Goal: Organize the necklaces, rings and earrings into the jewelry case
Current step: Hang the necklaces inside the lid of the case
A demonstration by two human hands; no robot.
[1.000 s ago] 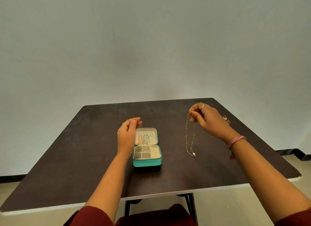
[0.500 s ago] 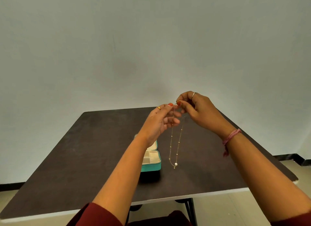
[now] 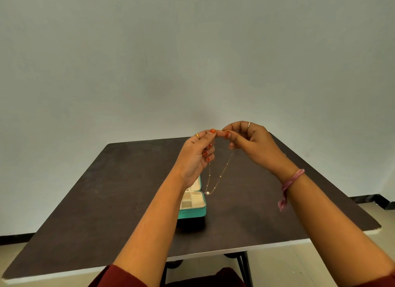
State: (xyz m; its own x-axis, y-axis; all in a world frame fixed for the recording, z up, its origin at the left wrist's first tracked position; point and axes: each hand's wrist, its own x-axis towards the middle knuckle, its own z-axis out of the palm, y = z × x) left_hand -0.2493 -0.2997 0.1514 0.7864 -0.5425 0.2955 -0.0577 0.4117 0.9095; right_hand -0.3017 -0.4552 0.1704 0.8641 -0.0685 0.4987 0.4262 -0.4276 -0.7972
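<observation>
Dark table (image 3: pixel 106 190), teal jewelry case (image 3: pixel 193 212), unbranded.

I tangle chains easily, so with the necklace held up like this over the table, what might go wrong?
The necklace hangs as a loose loop from fingertip pinches of the left hand and right hand; a slip drops it. The strands could cross and knot. Its pearl end dangles beside the jewelry case, and could snag the rim.

Soft, even light is filling the room, and no single source is showing. The jewelry case (image 3: pixel 193 209) is casting a small dark shadow just in front of itself on the table (image 3: pixel 106 201). No glare is showing on the matte tabletop. Wide-angle distortion is bowing the table's edges away from the case. The picture is looking slightly soft throughout.
</observation>
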